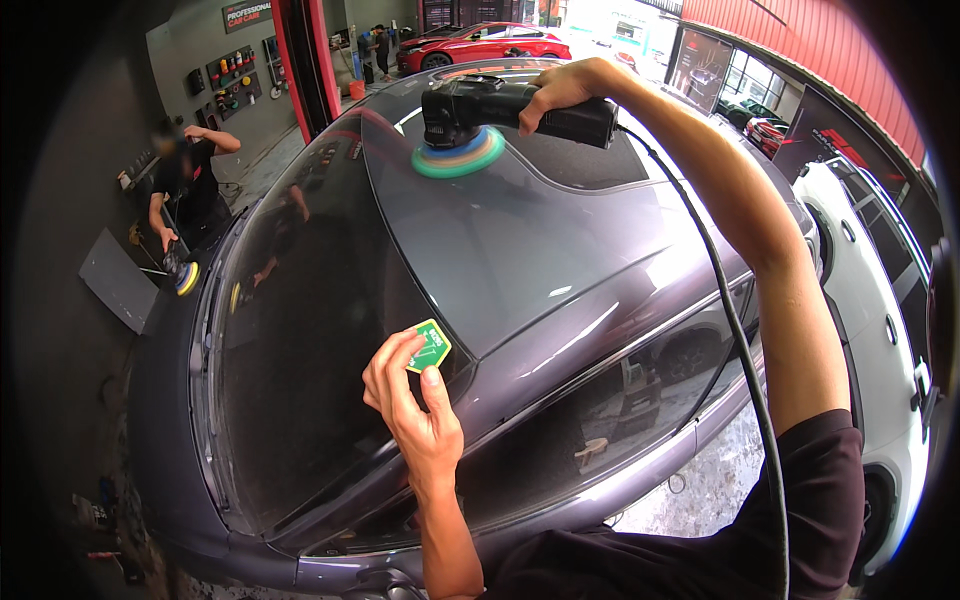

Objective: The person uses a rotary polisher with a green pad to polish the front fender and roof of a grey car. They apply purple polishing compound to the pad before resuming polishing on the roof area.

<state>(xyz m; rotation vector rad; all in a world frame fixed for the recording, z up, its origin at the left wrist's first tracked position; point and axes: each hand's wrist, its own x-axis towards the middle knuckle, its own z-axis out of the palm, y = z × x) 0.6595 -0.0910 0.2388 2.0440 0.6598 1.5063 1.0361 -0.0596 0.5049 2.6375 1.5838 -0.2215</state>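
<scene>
My right hand (577,88) is closed round the rear body of a black corded polisher (470,108). The polisher's green-edged round pad (458,156) is at the grey car's roof (520,240), a little behind the windshield. My left hand (415,410) is at the near upper corner of the dark windshield (310,300), its thumb and fingers apart. Its fingertips overlap a green hexagonal sticker (432,345) with a yellow border. Whether they touch the glass I cannot tell.
The polisher's black cable (722,290) runs down beside my right arm. Across the hood, another person (190,180) holds a polisher with a yellow pad (187,278). A white car (880,270) stands at the right, a red car (485,45) at the back. A red post (308,70) rises beyond the windshield.
</scene>
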